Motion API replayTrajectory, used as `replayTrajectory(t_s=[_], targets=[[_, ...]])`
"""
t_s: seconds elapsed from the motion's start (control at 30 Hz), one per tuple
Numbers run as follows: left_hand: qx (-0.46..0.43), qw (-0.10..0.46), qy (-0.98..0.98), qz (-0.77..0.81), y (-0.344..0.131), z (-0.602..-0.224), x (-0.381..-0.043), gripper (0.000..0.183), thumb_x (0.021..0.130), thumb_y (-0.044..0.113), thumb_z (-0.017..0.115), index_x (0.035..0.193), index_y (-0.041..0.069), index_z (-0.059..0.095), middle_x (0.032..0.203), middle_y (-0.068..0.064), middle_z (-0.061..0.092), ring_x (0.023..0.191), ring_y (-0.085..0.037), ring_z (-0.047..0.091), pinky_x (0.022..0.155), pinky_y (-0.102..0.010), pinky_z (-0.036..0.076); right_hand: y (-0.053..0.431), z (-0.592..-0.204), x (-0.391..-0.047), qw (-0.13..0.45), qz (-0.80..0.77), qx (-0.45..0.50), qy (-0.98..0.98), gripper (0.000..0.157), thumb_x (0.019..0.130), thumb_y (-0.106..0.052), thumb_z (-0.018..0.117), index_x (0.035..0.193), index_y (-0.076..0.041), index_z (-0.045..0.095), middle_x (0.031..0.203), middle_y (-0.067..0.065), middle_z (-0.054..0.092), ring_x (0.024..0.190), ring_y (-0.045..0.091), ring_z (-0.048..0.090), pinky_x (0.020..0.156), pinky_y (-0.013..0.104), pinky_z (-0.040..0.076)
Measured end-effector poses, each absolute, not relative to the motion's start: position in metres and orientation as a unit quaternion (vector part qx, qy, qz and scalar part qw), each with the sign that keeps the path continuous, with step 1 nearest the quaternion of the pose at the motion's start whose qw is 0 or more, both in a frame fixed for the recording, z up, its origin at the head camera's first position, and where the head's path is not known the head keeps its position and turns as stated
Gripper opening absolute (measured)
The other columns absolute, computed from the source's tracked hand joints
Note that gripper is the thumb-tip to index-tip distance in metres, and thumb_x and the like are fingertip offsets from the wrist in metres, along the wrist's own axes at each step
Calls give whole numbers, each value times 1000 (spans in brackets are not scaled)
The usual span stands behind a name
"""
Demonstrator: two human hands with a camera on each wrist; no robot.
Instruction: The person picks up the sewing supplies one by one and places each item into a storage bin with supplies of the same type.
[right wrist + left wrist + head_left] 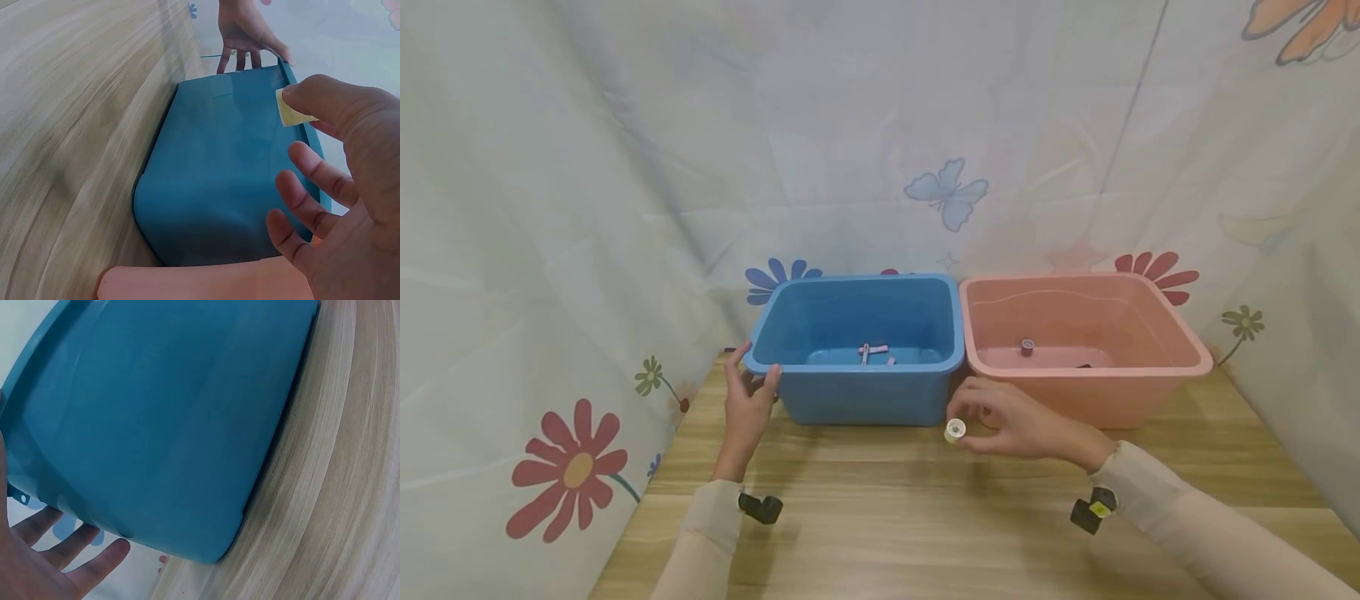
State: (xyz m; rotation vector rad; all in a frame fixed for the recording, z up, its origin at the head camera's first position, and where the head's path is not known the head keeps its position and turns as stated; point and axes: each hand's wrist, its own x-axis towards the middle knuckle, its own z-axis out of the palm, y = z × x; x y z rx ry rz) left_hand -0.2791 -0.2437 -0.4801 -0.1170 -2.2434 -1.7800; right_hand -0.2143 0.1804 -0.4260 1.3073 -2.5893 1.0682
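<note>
My left hand (749,408) holds the near left corner of a blue bin (857,396), with the thumb at the front rim and the fingers along the left side. In the left wrist view those fingers (100,565) lie against the bin's wall. Between the thumb and index finger of my right hand (1011,421) is a small pale yellow spool (955,430) with a round white end. It is in front of the gap between the blue bin and a pink bin (1082,372). The other right fingers (300,194) are spread and loosely bent in the right wrist view.
Several slim pink pieces (865,353) lie in the blue bin. The pink bin contains a small dark reddish spool (1027,347) and a black piece (1084,366) partly hidden by the rim. Both bins stand side by side on a wooden table (880,517), before a flowered cloth (865,167).
</note>
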Motion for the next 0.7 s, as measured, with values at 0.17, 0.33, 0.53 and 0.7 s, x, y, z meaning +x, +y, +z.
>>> replayTrajectory(t_s=[0.17,0.33,0.53,0.7], targets=[[-42,138,-781,-608,-239,-469,-271,75,103,37,63,161,19,19,160,-21,37,132,-40,53,98,-65,48,181,-422,-216,30,340,432,-835,32,86,-13,85,109,-25,68,107,-12,62,94,19,61,81,28,53],[-42,140,-781,-608,-238,-468,-270,74,103,36,63,161,19,20,159,-22,39,131,-40,54,98,-63,49,181,-414,-216,25,341,424,-839,33,85,-13,85,110,-25,68,106,-14,64,95,17,61,81,29,54],[-42,141,-782,-606,-239,-468,-269,74,103,37,63,161,20,20,158,-23,40,129,-39,55,96,-62,50,182,-408,-214,14,346,410,-844,32,86,-13,85,110,-27,68,104,-15,65,92,10,60,77,28,55],[-40,138,-779,-611,-238,-467,-268,75,102,38,63,161,20,20,158,-23,39,131,-41,54,97,-66,47,182,-405,-214,14,348,415,-841,31,86,-15,84,110,-26,68,103,-15,65,90,9,60,78,29,55]])
